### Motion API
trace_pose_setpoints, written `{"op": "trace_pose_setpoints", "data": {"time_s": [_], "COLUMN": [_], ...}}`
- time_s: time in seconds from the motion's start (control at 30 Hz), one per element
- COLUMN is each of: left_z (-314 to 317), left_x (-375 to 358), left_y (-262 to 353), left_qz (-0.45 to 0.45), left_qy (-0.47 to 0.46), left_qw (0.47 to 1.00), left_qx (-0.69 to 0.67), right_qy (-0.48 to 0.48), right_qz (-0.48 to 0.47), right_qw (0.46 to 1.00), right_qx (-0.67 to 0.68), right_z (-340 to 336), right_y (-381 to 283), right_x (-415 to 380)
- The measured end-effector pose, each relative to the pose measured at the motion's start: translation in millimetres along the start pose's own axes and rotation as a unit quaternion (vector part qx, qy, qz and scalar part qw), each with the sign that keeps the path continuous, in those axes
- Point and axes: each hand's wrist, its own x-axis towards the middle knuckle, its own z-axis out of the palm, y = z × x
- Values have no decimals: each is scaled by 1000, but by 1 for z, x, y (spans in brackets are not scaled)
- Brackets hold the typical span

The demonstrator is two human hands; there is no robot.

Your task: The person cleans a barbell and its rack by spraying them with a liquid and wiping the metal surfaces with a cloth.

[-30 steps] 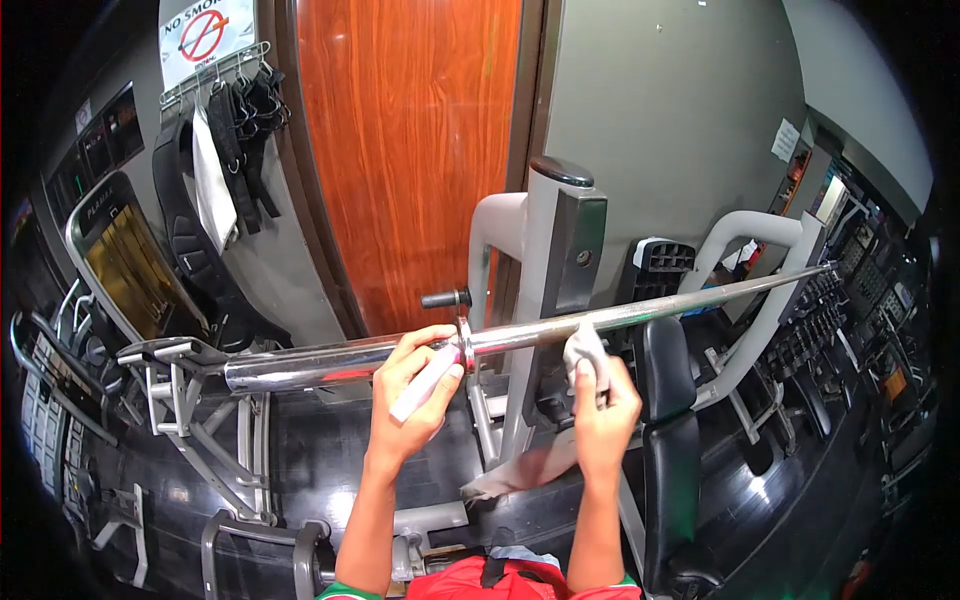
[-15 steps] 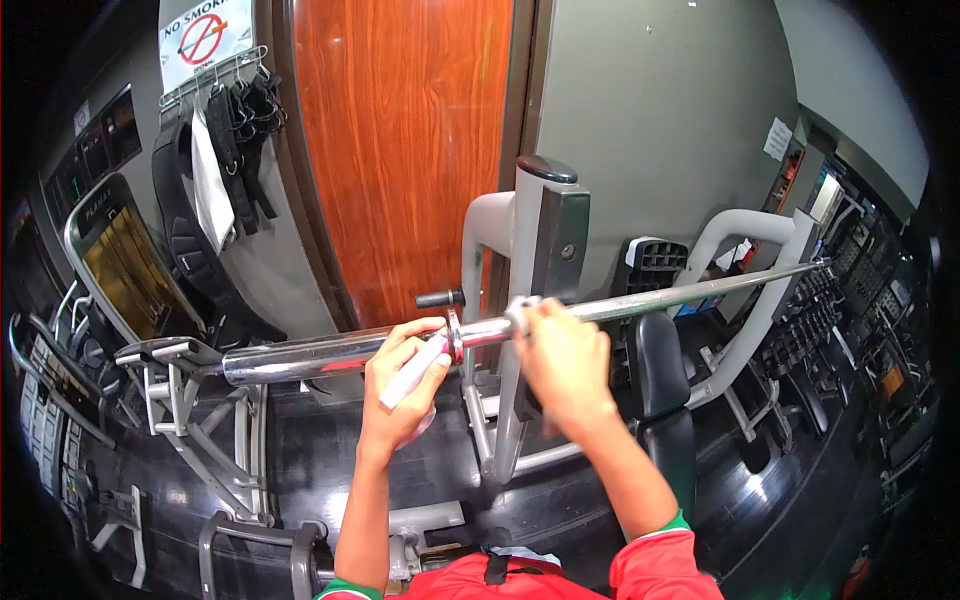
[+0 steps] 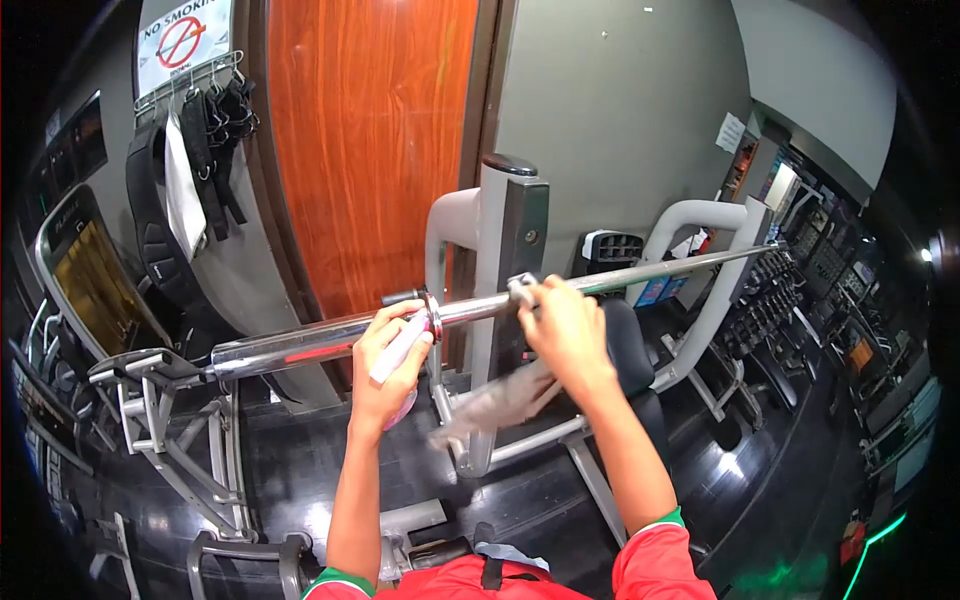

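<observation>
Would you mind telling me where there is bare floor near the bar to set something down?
Bare floor lies between the left forearm and the grey stand, and a wider patch lies to the right of the right forearm. It is crowded under the metal bar, where the cloth hangs, blurred, before the grey upright.

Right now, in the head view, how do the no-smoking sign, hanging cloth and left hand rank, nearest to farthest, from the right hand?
1. Hanging cloth: gripped by the right hand.
2. Left hand: to its left.
3. No-smoking sign: upper left.

Red shirt (image 3: 445,582); green cuffs (image 3: 342,578), seemingly striped
</observation>
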Motion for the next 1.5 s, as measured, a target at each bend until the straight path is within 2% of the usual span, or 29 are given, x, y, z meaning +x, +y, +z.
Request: {"op": "trace_pose_setpoints", "data": {"time_s": [0.07, 0.1, 0.13, 0.2, 0.27, 0.33, 0.37, 0.4, 0.47, 0.53, 0.6, 0.63, 0.67, 0.73, 0.77, 0.8, 0.87, 1.0, 1.03, 1.07, 1.13, 1.17, 1.2, 1.27, 1.33, 1.4, 1.5], "left_z": [1, 0, 0, 0, 4, 10, 19, 22, 32, 47, 61, 70, 74, 81, 86, 91, 98, 103, 103, 104, 105, 105, 107, 109, 110, 109, 99], "left_x": [1, 1, 0, 1, 1, -1, -1, 0, 5, 11, 20, 24, 29, 40, 46, 52, 65, 82, 86, 88, 92, 92, 92, 91, 89, 87, 81], "left_y": [-5, 7, 14, 23, 39, 53, 40, 44, 59, 59, 59, 61, 62, 62, 61, 62, 71, 85, 84, 82, 79, 80, 84, 94, 92, 87, 66], "left_qz": [30, -31, -31, -93, -85, -38, 23, 20, -43, -47, -72, -54, -54, -160, -160, -162, -154, -124, -98, -99, 9, 5, 7, -118, -109, -99, -173], "left_qy": [10, 7, 5, 2, 13, 1, 10, 15, -43, -37, -71, -44, -36, -31, -12, 0, 50, 51, 53, 58, 62, 54, 55, 75, 81, 87, 82], "left_qw": [999, 998, 998, 989, 989, 998, 999, 999, 998, 998, 995, 997, 998, 986, 985, 985, 982, 991, 994, 993, 997, 997, 996, 989, 990, 991, 976], "left_qx": [-4, -48, -53, -117, -120, -58, -35, -34, 2, -9, -19, -28, -20, -42, -61, -56, -92, -28, -4, 2, 52, 63, 67, -41, -37, -37, -106], "right_qy": [46, 38, 41, 45, 19, -17, -33, -38, -68, -106, -169, -198, -156, -163, -200, -172, -123, -72, -30, -27, -27, -1, -1, 63, 98, 152, 187], "right_qz": [-22, -11, -23, -16, 1, 4, 17, 12, 8, -5, -6, -36, -112, -157, -121, -186, -258, -269, -259, -207, -133, -133, -136, -214, -221, -304, -300], "right_qw": [996, 993, 989, 978, 978, 980, 979, 979, 957, 953, 914, 894, 913, 899, 885, 897, 885, 854, 844, 862, 840, 815, 813, 845, 846, 864, 882], "right_qx": [80, 114, 141, 203, 207, 196, 202, 201, 283, 284, 368, 401, 360, 376, 403, 363, 367, 439, 469, 463, 525, 564, 566, 486, 474, 371, 311], "right_z": [-18, -33, -39, -52, -64, -67, -70, -69, -64, -65, -60, -47, -42, -42, -49, -44, -40, -35, -33, -34, -25, -22, -19, -15, -13, -18, -4], "right_y": [20, 22, 31, 39, 46, 57, 62, 68, 82, 85, 87, 99, 107, 111, 106, 111, 110, 113, 111, 115, 120, 119, 122, 125, 120, 109, 89], "right_x": [2, 1, 1, -3, -3, -2, 1, 4, 12, 19, 25, 32, 38, 50, 55, 63, 75, 92, 92, 90, 89, 88, 90, 94, 99, 108, 120]}}
